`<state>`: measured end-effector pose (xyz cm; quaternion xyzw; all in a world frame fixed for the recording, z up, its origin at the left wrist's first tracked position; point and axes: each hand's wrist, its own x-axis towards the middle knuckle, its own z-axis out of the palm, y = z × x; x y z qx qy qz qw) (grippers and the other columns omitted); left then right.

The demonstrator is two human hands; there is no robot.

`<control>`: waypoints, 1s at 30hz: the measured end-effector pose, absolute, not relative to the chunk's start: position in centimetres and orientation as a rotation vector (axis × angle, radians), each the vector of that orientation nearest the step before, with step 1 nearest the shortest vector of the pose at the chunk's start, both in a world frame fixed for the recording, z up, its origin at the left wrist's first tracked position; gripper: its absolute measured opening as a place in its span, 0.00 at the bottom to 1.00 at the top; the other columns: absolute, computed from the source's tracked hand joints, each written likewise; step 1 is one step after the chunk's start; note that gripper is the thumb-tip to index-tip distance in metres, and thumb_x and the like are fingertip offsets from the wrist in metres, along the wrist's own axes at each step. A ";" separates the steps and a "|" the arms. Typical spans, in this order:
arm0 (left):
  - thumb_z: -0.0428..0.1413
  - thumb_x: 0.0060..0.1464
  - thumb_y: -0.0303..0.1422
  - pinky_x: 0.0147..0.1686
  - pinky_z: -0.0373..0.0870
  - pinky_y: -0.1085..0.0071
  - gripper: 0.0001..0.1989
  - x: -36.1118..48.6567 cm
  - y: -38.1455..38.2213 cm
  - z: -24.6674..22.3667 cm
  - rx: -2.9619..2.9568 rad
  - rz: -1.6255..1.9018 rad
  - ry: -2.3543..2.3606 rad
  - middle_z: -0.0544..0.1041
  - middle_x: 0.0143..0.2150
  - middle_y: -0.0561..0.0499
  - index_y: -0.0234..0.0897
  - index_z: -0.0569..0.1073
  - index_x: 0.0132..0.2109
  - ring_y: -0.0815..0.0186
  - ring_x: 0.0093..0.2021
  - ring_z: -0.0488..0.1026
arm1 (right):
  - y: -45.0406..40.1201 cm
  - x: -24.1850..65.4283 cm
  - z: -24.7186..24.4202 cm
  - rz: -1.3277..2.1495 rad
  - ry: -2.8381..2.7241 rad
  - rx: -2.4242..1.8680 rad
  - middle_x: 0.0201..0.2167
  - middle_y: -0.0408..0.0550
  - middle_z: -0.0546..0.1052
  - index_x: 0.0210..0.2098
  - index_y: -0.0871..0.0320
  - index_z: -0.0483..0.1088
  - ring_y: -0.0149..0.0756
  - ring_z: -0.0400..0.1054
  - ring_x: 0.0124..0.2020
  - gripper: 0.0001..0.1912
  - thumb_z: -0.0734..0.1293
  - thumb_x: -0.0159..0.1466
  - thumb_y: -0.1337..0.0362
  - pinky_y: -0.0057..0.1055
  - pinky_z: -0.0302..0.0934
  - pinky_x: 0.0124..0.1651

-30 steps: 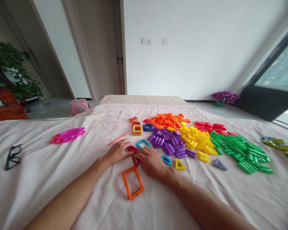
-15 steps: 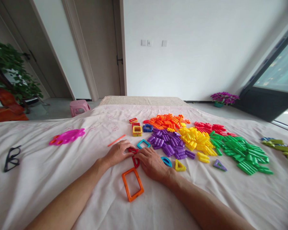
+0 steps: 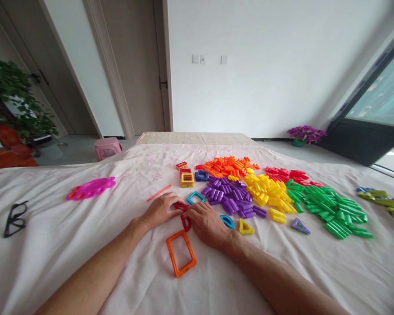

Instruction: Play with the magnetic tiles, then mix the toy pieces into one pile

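Note:
My left hand (image 3: 161,208) is closed, thumb and fingers pinching the left side of a red triangular magnetic tile (image 3: 183,206). Opposite it, my right hand (image 3: 207,222) has its fingers curled together on a red half-round magnetic tile (image 3: 186,224), partly hidden beneath them. The two red tiles lie nearly touching; my right fingertips cover where they come together. Just beyond my hands is a light-blue square tile (image 3: 196,197). Closer to me lies a large orange rectangular tile (image 3: 193,258). A blue rounded tile (image 3: 228,221) and a yellow triangle (image 3: 246,226) rest right of my right hand.
Piles of purple (image 3: 228,194), yellow (image 3: 269,190), orange (image 3: 228,167), red (image 3: 290,176) and green (image 3: 335,208) plastic pieces spread rightward. Stacked yellow square tiles (image 3: 187,183) stand farther back. Glasses (image 3: 11,221) and a pink plastic item (image 3: 93,188) lie left on the cloth.
Both hands stay almost still on the red tiles. The whole view shifts very slightly; nothing else visibly moves.

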<state>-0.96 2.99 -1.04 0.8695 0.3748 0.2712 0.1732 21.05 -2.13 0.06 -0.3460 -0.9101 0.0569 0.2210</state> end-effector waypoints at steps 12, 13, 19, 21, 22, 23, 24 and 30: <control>0.58 0.55 0.40 0.47 0.68 0.69 0.12 -1.0 3.0 -1.1 2.474 0.775 1.059 0.77 0.42 0.51 0.42 0.76 0.45 0.64 0.44 0.72 | -2.1 21.1 0.1 0.138 -2.522 -0.955 0.39 0.48 0.72 0.43 0.57 0.68 0.37 0.63 0.41 0.07 0.60 0.67 0.70 0.36 0.57 0.47; 0.58 0.55 0.40 0.46 0.68 0.69 0.12 -1.0 3.0 -1.1 2.474 0.773 1.061 0.77 0.42 0.51 0.42 0.76 0.45 0.64 0.44 0.72 | -2.1 21.1 0.1 0.135 -2.524 -0.960 0.39 0.48 0.72 0.42 0.57 0.68 0.37 0.63 0.41 0.07 0.60 0.67 0.70 0.36 0.57 0.47; 0.58 0.55 0.40 0.47 0.68 0.69 0.12 -1.0 3.0 -0.9 2.470 0.769 1.056 0.77 0.42 0.51 0.42 0.76 0.45 0.64 0.45 0.72 | -2.1 21.1 0.3 0.114 -2.529 -0.974 0.39 0.48 0.72 0.40 0.58 0.68 0.36 0.63 0.40 0.06 0.61 0.66 0.70 0.35 0.58 0.45; 0.58 0.56 0.39 0.47 0.68 0.69 0.11 -1.0 2.9 -0.9 2.470 0.765 1.054 0.77 0.43 0.51 0.42 0.76 0.45 0.64 0.45 0.72 | -2.1 21.1 0.3 0.112 -2.528 -0.976 0.38 0.48 0.72 0.40 0.58 0.68 0.36 0.63 0.40 0.06 0.61 0.66 0.70 0.35 0.58 0.45; 0.58 0.56 0.39 0.47 0.68 0.69 0.11 -1.0 2.9 -0.9 2.469 0.763 1.056 0.77 0.43 0.51 0.42 0.76 0.45 0.64 0.45 0.72 | -2.1 21.1 0.3 0.112 -2.526 -0.975 0.38 0.48 0.72 0.40 0.58 0.68 0.36 0.63 0.40 0.06 0.61 0.66 0.70 0.35 0.57 0.45; 0.58 0.56 0.39 0.47 0.68 0.69 0.11 -1.0 2.9 -0.9 2.467 0.760 1.059 0.77 0.43 0.51 0.42 0.76 0.45 0.64 0.46 0.72 | -2.1 21.1 0.3 0.113 -2.525 -0.973 0.38 0.48 0.72 0.40 0.58 0.68 0.36 0.63 0.40 0.06 0.60 0.66 0.70 0.35 0.57 0.45; 0.58 0.56 0.40 0.47 0.68 0.69 0.11 -1.0 2.9 -0.9 2.465 0.759 1.062 0.77 0.43 0.52 0.42 0.76 0.45 0.64 0.46 0.72 | -2.0 21.1 0.2 0.115 -2.524 -0.970 0.38 0.48 0.72 0.40 0.58 0.68 0.36 0.63 0.40 0.06 0.60 0.66 0.70 0.35 0.57 0.46; 0.59 0.55 0.40 0.47 0.68 0.69 0.11 -1.0 2.9 -1.0 2.455 0.751 1.069 0.77 0.43 0.52 0.43 0.76 0.45 0.65 0.45 0.72 | -2.0 21.1 0.0 0.120 -2.520 -0.969 0.39 0.48 0.72 0.41 0.57 0.68 0.36 0.63 0.40 0.06 0.61 0.66 0.70 0.35 0.57 0.46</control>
